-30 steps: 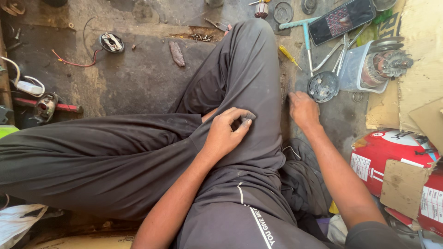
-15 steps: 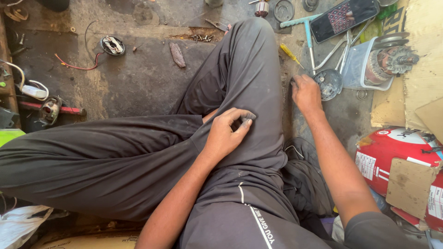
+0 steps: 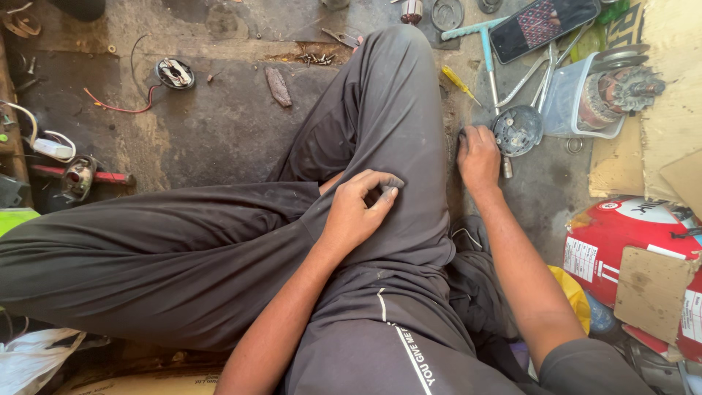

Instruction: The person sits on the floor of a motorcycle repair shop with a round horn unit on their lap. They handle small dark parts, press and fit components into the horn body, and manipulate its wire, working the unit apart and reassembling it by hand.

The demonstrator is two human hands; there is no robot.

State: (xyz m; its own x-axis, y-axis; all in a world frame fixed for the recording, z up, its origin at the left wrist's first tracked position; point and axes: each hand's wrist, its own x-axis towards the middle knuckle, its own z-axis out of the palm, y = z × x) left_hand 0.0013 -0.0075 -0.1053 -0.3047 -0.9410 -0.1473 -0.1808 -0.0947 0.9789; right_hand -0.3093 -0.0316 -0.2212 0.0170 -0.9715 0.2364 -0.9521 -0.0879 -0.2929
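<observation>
From the head camera, you sit cross-legged on the dirty floor (image 3: pixel 219 139) in dark trousers (image 3: pixel 380 117). Your left hand (image 3: pixel 360 208) rests on your raised thigh, its fingers (image 3: pixel 384 192) curled in and pressed together against the cloth; whether they pinch anything small, you cannot tell. Your right hand (image 3: pixel 479 157) lies palm down on the floor beside your knee, fingers close together and flat, holding nothing. Just beside its fingertips sits a round metal plate (image 3: pixel 517 130), touching or nearly touching your hand. A blue T-handled tool (image 3: pixel 486 51) lies above the plate, with a yellow screwdriver (image 3: pixel 459 84) near it. To the right stands a clear plastic tub (image 3: pixel 570 102) holding a motor part (image 3: pixel 621 88), and a phone (image 3: pixel 545 25) lies at the top edge. A red canister (image 3: pixel 629 241) lies by your right arm. Far left, a small round coil with red wire (image 3: pixel 174 73) sits well apart from both hands.
</observation>
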